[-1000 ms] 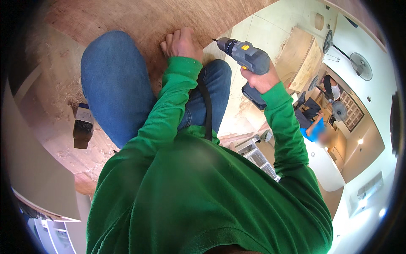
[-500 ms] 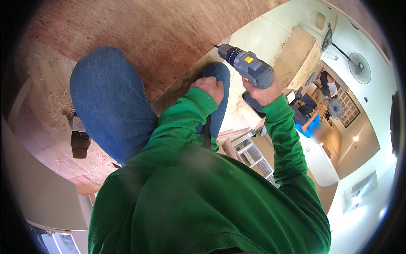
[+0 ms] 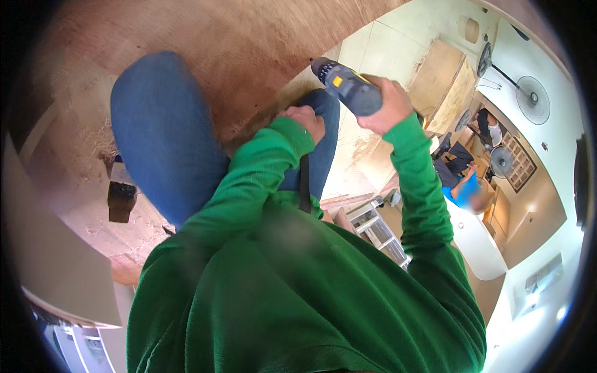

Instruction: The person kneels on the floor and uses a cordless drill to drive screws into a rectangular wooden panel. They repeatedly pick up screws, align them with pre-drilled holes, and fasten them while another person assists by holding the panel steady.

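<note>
A grey and black cordless drill [image 3: 353, 92] with a yellow switch is in my right hand [image 3: 390, 107], my fingers wrapped round its grip. Its chuck points up and left, and the short bit's tip is near the edge of a large reddish-brown plywood panel [image 3: 236, 46]; I cannot tell whether they touch. My left hand [image 3: 305, 122] rests curled on my right knee, close beside the panel's lower edge. What those fingers hold, if anything, is hidden.
Wood shavings [image 3: 102, 146] lie on the boards at left, near a small dark box [image 3: 122, 200]. A wooden box [image 3: 438, 84] stands at right, with a pedestal fan [image 3: 532, 99] beyond. Farther back, a person in blue [image 3: 463, 189] sits near a white table [image 3: 479, 245].
My right hand has shifted slightly left and up, and the drill has turned in it, so its battery base no longer shows. My left hand stays on the knee.
</note>
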Demonstrator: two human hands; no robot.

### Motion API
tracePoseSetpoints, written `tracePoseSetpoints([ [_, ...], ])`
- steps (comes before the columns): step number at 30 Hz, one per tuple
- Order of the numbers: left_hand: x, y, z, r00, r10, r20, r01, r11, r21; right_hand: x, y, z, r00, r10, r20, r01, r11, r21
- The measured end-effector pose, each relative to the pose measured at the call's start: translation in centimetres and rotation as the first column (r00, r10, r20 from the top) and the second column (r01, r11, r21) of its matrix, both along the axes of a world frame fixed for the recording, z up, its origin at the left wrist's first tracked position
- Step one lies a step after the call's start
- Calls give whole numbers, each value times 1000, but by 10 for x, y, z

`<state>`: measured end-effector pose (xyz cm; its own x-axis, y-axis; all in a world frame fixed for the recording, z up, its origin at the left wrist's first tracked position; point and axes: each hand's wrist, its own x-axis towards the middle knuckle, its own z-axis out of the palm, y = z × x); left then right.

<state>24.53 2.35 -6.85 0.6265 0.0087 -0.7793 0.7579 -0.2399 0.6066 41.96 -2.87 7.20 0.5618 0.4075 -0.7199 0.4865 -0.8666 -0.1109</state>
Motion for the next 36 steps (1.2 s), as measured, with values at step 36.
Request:
tracePoseSetpoints([
  [36,-117,153,-54,912,-403,70,312,796,518,-176,-157,-51,394,-654,-646,787,-124,605],
])
